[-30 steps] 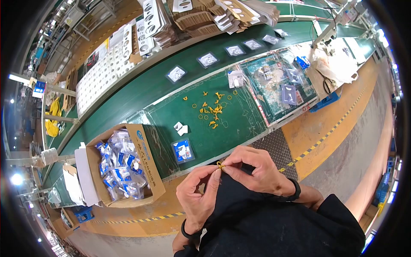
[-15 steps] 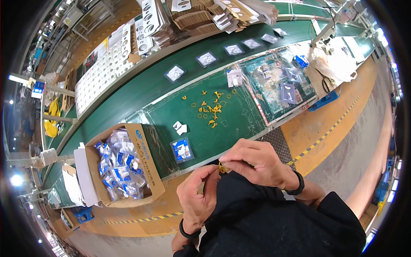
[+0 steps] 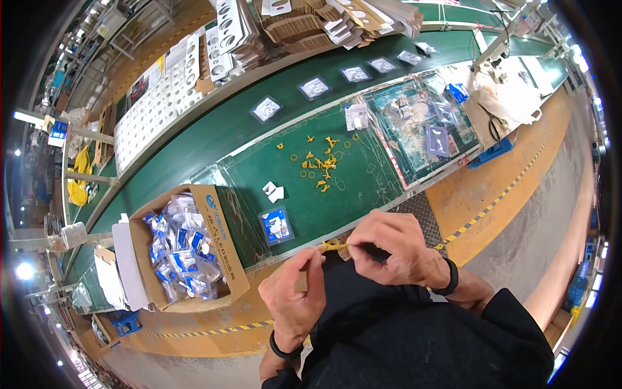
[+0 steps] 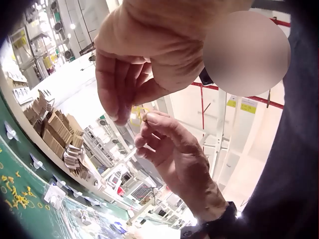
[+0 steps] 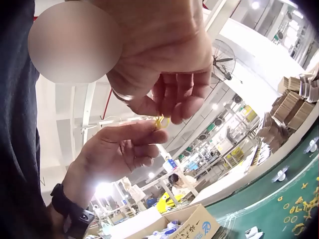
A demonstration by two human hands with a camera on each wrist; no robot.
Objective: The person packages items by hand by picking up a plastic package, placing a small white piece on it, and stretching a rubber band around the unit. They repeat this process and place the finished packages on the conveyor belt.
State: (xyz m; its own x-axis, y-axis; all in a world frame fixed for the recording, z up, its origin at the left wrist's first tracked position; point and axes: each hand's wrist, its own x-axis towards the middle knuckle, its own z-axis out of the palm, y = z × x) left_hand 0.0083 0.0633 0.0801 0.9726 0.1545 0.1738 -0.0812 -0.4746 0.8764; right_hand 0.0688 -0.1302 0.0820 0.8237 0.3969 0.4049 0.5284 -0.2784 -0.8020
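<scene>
In the head view, my left hand point(image 3: 293, 299) and right hand point(image 3: 394, 251) are raised in front of the body, just off the bench's near edge. Between them is a small yellow plastic part point(image 3: 334, 246) with a ring shape; the left thumb and forefinger pinch one end, the right fingertips the other. The right wrist view shows the yellow part point(image 5: 159, 123) between the fingertips, its ends hidden by them. On the green bench point(image 3: 272, 162) beyond lies a loose group of yellow pieces point(image 3: 327, 165), several of them thin rings.
An open cardboard box point(image 3: 233, 259) of blue-and-white blister packs stands at left. Beside it lie a blister pack point(image 3: 276, 227) and small white pieces point(image 3: 276, 194). Clear packs point(image 3: 314, 88) line the belt behind. Cardboard stacks point(image 3: 291, 32) stand at the back, scissors point(image 3: 494, 128) at right.
My hands have drawn slightly apart, the right moving to the right and the left a little left. More of the yellow part now shows, spanning the gap between the fingertips.
</scene>
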